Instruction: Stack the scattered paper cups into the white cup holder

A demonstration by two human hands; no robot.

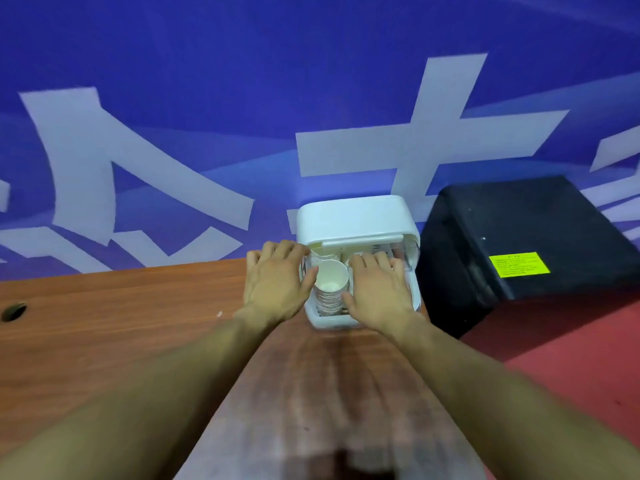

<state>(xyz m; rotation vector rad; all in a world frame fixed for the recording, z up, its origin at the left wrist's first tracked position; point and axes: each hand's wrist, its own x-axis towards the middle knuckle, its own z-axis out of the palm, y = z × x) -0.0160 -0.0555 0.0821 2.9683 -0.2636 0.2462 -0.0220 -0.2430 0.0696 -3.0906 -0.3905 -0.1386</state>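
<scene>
Hands both reach forward, palms down, backs to the camera. Left hand [277,280]: fingers nearly straight and close together, lying along the left wall of the holder [353,216]; thumb touches the rim of the cup stack [330,289]. Right hand [377,289]: fingers slightly spread, flat over the right half of the holder's tray; thumb just beside the stack. Neither hand curls round anything.

Stack lies between the two hands, inside the tray, with the nearest cup's open mouth tilted up toward the camera. More cups sit behind it near the fingertips; count unclear. Holder's white hood stands just beyond the fingertips.

Table [104,323], wood, runs under both forearms. Small dark hole [14,311] in it, well left of the left hand.

Black box [519,230] with yellow label [518,263] stands right of the right hand, beside the holder. Red floor [571,358] lies right of the right forearm.

Blue banner [173,98] with large white characters hangs beyond both hands.
</scene>
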